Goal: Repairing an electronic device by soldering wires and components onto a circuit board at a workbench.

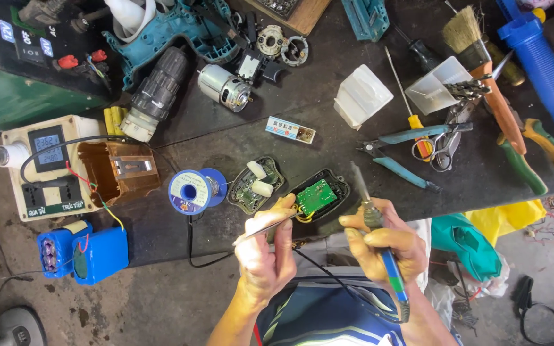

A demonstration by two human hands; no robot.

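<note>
The left hand (265, 256) is pinching a thin metal pair of tweezers (264, 229) between thumb and fingers, and the tips are reaching toward the green circuit board (316, 196), which is sitting in a black plastic shell (336, 181) at the near edge of the dark table (238, 138). The right hand (386, 247) is gripping a soldering iron (379, 237) by its blue handle, fingers wrapped tight around it, and the iron's tip is pointing up just to the right of the circuit board.

Just to the left of the circuit board, a second open shell (254, 186) is lying with two white blocks on it. Further left of that, a blue spool of solder wire (190, 191) is resting on the table, and beyond it an orange-brown box (120, 170) and a cream socket box with a small screen (46, 166) are sitting. Below those, two blue battery packs (83, 253) are lying well to the left of the circuit board.

To the right of the circuit board, pliers with teal handles (405, 157) and a yellow-handled screwdriver (411, 115) are lying. Farther back, a small motor (224, 88), a black drill chuck (155, 90) and a clear plastic box (361, 96) are lying. Far right of the board, a brush (482, 64) is resting beside a blue tube (543, 70).
</note>
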